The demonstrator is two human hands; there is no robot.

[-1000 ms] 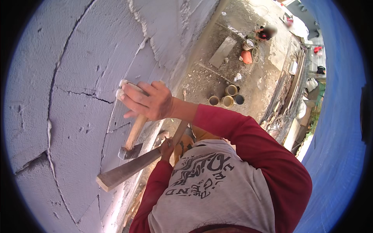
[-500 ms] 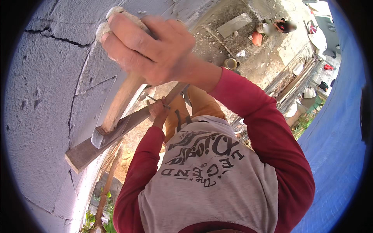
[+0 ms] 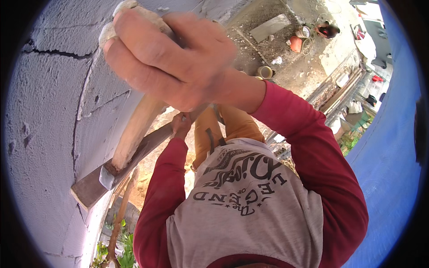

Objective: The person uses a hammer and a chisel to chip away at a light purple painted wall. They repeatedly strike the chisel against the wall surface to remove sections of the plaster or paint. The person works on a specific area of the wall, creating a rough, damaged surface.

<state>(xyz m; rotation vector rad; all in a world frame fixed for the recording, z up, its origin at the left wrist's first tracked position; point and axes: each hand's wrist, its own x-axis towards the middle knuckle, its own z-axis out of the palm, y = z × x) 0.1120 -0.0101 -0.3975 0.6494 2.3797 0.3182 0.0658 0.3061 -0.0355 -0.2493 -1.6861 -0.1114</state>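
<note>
My right hand (image 3: 170,62) is raised close in front of the grey wall, its fingers wrapped round the upper part of a wooden-handled tool (image 3: 136,131). A pale, crusted piece shows at the top of the grip. Down at the tool's lower end, a dull metal piece meets a long dark wooden board (image 3: 91,183); whether they touch I cannot tell. The board slants along the wall, from lower left up towards my legs. Behind and below the right hand, my left hand (image 3: 181,125) is closed at the board's upper stretch; its fingers are partly hidden.
A rough grey wall (image 3: 49,116) with cracks fills the left side. Blue sheeting (image 3: 384,178) hangs at the right. On the ground far below lie a flat plank (image 3: 270,27), a bucket (image 3: 265,72), an orange container (image 3: 295,43) and long timbers (image 3: 337,96). A person (image 3: 328,30) is there too.
My right hand has come slightly nearer and left, the tool moving with it. The board's lower end sits a little lower. Thin rods seen at my left hand earlier no longer show.
</note>
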